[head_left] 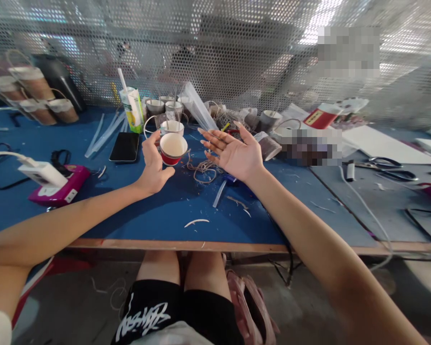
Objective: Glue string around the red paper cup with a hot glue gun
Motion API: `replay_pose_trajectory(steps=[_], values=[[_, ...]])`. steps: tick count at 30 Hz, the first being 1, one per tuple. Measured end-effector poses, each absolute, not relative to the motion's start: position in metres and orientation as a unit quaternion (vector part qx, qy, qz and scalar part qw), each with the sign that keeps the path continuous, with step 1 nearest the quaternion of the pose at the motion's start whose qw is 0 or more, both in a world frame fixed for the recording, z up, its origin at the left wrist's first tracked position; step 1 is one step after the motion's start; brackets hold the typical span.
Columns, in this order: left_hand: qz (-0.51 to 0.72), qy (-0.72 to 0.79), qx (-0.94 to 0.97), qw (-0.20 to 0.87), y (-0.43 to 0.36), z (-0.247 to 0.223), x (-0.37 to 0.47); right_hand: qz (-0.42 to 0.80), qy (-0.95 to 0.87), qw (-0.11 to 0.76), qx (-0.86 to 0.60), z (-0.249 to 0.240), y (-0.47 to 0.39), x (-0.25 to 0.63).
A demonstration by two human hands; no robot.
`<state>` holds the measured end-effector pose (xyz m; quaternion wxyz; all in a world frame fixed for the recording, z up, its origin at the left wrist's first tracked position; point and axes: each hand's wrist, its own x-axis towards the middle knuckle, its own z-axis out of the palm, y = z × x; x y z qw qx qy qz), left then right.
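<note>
My left hand (153,165) is curled against the left side of a small red paper cup (173,159) with a pale inside. Its thumb lies below the cup and the other fingers are partly hidden behind it. My right hand (235,153) is held palm up with the fingers spread, and nothing is in it. Between the two hands a tangle of twine (203,171) lies on the table. A white cup (172,127) stands just behind the red one. Near my right wrist is a blue tool (231,178), mostly hidden, with a clear glue stick (220,193) beside it.
A black phone (124,147), a drink carton (132,109) and a purple power strip (59,186) are on the left. Brown cups with handles (39,111) stand farther back. Scissors (384,165) lie on the right. A perforated metal panel (237,57) closes off the back.
</note>
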<state>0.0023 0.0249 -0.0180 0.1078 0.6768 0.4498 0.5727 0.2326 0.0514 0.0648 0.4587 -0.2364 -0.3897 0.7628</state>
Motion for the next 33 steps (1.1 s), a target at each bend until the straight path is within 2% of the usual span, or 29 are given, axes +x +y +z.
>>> replay_pose_trajectory(steps=[9,12,16,18,23,26,28,30,33], values=[[0.634,0.544,0.526,0.159,0.046,-0.030,-0.003,0.765,-0.389,0.448,-0.249,0.067,0.049,0.231],[0.641,0.556,0.520,0.101,0.044,-0.024,-0.004,0.765,-0.401,0.446,-0.236,0.066,0.050,0.232],[0.607,0.463,0.646,-0.010,0.023,0.001,-0.004,0.758,-0.425,0.441,-0.225,0.067,0.050,0.232],[0.570,0.430,0.700,-0.024,0.017,0.015,-0.001,0.749,-0.443,0.439,-0.224,0.068,0.049,0.232],[0.393,0.463,0.791,0.075,0.032,0.046,0.019,0.718,-0.504,0.431,-0.210,0.068,0.047,0.230],[0.308,0.457,0.810,0.203,0.048,0.064,0.040,0.702,-0.528,0.437,-0.191,0.068,0.045,0.230],[0.299,0.436,0.803,0.274,0.055,0.071,0.052,0.684,-0.547,0.442,-0.193,0.069,0.044,0.230],[0.320,0.429,0.798,0.277,0.060,0.076,0.060,0.657,-0.574,0.444,-0.203,0.070,0.043,0.231],[0.342,0.431,0.807,0.215,0.064,0.080,0.063,0.611,-0.616,0.450,-0.211,0.071,0.043,0.232]])
